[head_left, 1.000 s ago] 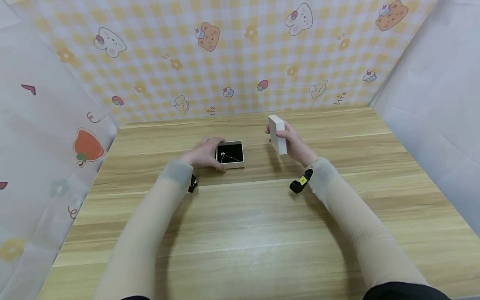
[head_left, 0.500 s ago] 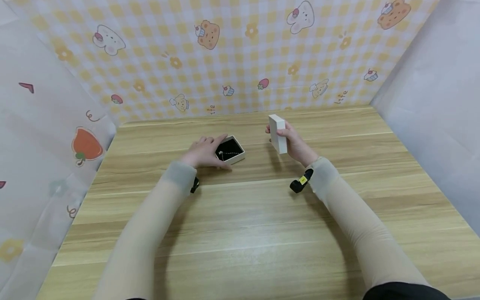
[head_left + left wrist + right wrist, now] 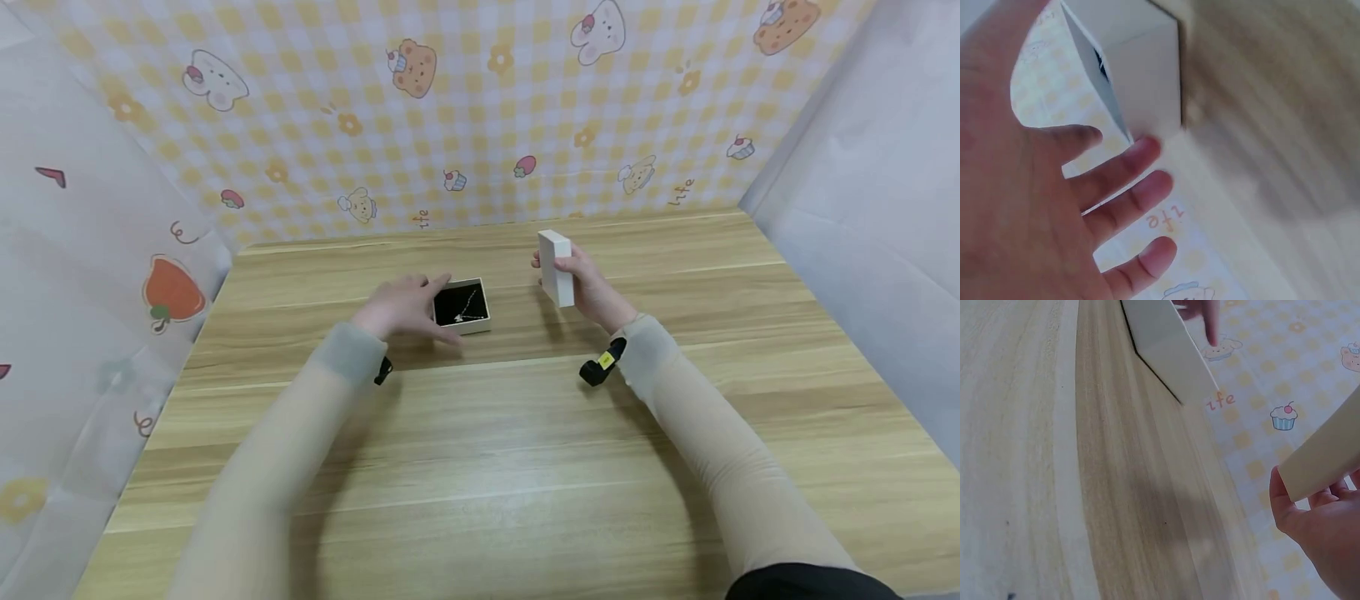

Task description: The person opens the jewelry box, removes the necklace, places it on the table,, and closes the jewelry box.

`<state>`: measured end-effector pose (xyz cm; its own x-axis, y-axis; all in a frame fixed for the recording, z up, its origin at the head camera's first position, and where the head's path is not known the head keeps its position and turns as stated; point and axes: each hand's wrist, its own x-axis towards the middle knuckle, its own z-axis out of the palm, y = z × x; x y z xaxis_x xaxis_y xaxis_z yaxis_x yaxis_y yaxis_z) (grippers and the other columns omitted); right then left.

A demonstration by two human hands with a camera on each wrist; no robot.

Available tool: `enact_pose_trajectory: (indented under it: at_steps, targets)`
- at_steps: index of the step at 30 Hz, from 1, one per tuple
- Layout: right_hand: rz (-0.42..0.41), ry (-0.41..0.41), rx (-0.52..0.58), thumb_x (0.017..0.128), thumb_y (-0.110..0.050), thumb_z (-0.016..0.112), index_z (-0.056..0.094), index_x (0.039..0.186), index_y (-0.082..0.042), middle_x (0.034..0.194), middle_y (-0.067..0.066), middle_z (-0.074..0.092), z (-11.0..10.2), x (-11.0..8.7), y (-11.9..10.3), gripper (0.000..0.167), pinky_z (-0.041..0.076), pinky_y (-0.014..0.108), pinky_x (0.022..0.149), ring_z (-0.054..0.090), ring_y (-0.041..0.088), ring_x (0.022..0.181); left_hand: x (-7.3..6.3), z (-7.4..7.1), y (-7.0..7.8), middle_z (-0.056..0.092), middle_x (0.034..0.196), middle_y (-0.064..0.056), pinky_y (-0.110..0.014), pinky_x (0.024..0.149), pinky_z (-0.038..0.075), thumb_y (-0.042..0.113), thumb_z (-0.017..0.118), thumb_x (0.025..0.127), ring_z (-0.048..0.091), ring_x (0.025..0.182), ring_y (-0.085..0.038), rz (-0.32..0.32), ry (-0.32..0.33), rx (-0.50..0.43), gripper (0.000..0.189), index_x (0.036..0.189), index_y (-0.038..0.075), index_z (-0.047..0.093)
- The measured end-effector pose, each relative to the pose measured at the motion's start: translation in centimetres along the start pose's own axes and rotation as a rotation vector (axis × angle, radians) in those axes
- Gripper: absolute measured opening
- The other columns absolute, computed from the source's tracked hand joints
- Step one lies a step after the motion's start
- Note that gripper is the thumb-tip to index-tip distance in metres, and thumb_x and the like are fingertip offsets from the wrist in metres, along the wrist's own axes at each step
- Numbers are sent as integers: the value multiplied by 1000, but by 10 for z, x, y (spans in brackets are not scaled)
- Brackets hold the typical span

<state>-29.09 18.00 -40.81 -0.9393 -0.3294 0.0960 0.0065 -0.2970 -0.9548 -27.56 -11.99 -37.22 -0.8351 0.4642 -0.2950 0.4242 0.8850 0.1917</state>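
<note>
A small white open box (image 3: 476,327) with a black lining sits on the table. In it lies a thin silver chain with a small pendant (image 3: 459,317). My left hand (image 3: 401,308) is at the box's left side, thumb and fingers spread about it. In the left wrist view the fingers of that hand (image 3: 1029,181) are extended, one fingertip right by a corner of the box (image 3: 1144,75); whether it touches is unclear. My right hand (image 3: 594,293) grips a white box lid (image 3: 557,271), held on edge above the table to the right of the box.
The wooden table (image 3: 480,467) reaches toward me. Behind it hangs a yellow checked cloth (image 3: 487,108), and pale cloth sides stand at left and right. A black wrist strap (image 3: 600,364) hangs below the right wrist.
The box has turned on the table, corner-on half a second ago and squarer now, so the pendant lies nearer the front. My left fingers have loosened around it. The right hand and lid stay put.
</note>
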Motion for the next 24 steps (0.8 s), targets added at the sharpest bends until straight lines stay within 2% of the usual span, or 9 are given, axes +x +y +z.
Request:
enact_pose_trajectory:
  at_steps: [2, 5, 9, 12, 18, 21, 24]
  targets:
    - [3, 3, -9, 82, -25, 57, 42, 134, -11, 109, 3, 56, -1, 0, 1, 56, 38, 43, 92, 50, 21, 107, 0, -3, -2, 32, 150, -17, -63, 102, 30, 72, 73, 66, 33, 134, -37, 17, 42, 4, 117, 156, 23, 18]
    - [6, 3, -10, 82, -27, 60, 41, 136, -10, 112, 5, 55, -2, -1, 1, 60, 41, 37, 87, 51, 18, 105, 4, -6, -5, 25, 155, -13, -64, 106, 22, 59, 79, 69, 24, 139, -37, 93, 57, -37, 108, 155, 25, 23]
    - [4, 9, 6, 81, -28, 62, 41, 136, -9, 114, 10, 54, -3, -2, 2, 61, 44, 30, 80, 52, 17, 101, 17, -5, -6, 17, 160, -10, -61, 110, 16, 37, 80, 75, 15, 143, -36, 234, 4, -83, 96, 154, 25, 27]
    - [2, 10, 27, 81, -27, 63, 42, 133, -8, 110, 8, 57, -4, -3, 2, 59, 46, 29, 77, 53, 17, 99, 30, -3, -1, 15, 160, -8, -61, 111, 15, 28, 76, 76, 13, 144, -35, 282, -40, -98, 92, 154, 27, 27]
    - [-12, -5, 35, 78, -33, 69, 42, 132, -4, 106, 5, 59, -5, -4, 3, 66, 48, 27, 74, 55, 15, 95, 42, -5, 13, 15, 160, -9, -64, 110, 10, 19, 72, 79, 12, 144, -35, 256, -112, -89, 80, 150, 31, 38]
    - [-17, -13, 25, 78, -36, 69, 41, 134, -3, 106, 4, 60, -7, -4, 3, 70, 48, 27, 72, 55, 16, 95, 44, -6, 15, 19, 159, -11, -62, 110, 16, 20, 71, 81, 16, 144, -36, 218, -113, -93, 71, 147, 30, 44]
    - [-23, -19, 22, 80, -36, 68, 39, 136, -1, 106, 2, 61, -11, -6, 4, 72, 48, 27, 74, 55, 17, 97, 46, -5, 15, 21, 157, -14, -59, 109, 24, 29, 74, 82, 21, 141, -38, 149, -85, -130, 68, 144, 28, 48]
